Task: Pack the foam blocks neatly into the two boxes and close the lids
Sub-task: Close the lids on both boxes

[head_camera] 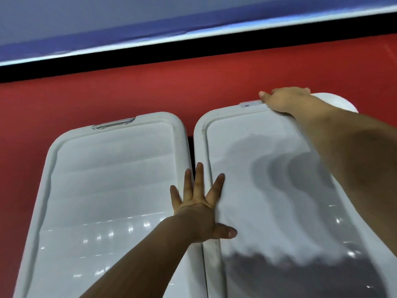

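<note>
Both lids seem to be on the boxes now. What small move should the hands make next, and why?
Probably press down with the right hand at the far edge of the right lid, beside its latch. That hand already rests there, while the left hand lies flat across both lids; whether the latch has caught cannot be seen.

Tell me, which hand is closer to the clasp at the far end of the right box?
Right. The right hand rests beside the clasp; the left hand lies flat far nearer the person.

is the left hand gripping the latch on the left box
No, the left hand lies flat with fingers spread across the gap between the two lids, well short of the left box's latch.
</note>
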Demonstrator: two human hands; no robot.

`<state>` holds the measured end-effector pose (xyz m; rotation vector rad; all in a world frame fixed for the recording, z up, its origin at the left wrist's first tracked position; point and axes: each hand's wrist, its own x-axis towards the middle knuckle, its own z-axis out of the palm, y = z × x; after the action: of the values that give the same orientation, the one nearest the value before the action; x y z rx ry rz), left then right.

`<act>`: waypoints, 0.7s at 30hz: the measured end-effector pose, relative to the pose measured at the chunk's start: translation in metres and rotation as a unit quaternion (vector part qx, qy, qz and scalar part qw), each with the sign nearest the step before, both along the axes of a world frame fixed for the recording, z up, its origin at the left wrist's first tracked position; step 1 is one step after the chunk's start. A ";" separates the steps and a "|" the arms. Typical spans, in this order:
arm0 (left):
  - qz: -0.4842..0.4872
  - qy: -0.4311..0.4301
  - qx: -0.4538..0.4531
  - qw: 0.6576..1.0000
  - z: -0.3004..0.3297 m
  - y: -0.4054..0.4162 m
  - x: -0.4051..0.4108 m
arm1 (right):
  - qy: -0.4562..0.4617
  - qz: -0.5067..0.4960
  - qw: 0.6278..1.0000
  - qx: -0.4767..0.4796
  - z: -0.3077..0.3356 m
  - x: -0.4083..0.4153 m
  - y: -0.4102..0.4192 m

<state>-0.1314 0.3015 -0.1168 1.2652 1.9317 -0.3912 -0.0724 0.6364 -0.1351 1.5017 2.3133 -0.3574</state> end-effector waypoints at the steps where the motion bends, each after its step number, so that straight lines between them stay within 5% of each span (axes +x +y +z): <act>1: 0.000 0.000 -0.002 1.000 0.000 0.000 0.000 | 0.044 0.021 0.998 0.032 -0.003 0.006 -0.002; 4: 0.003 0.003 -0.005 1.000 0.001 0.000 0.001 | 0.209 0.064 0.965 0.144 -0.019 0.030 -0.026; 7: -0.002 0.013 -0.009 1.000 0.002 0.000 0.001 | 0.270 0.080 0.946 0.161 -0.028 0.044 -0.049; 15: -0.005 0.027 -0.007 1.000 0.003 0.001 0.002 | 0.248 0.028 0.961 0.119 -0.025 0.042 -0.080; 21: -0.001 0.028 0.001 1.000 -0.001 0.000 0.001 | 0.118 0.019 0.989 0.081 -0.017 0.037 -0.089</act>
<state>-0.1301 0.3019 -0.1179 1.2705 1.9779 -0.4308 -0.0353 0.5476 -0.1524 1.5611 2.6084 -0.3630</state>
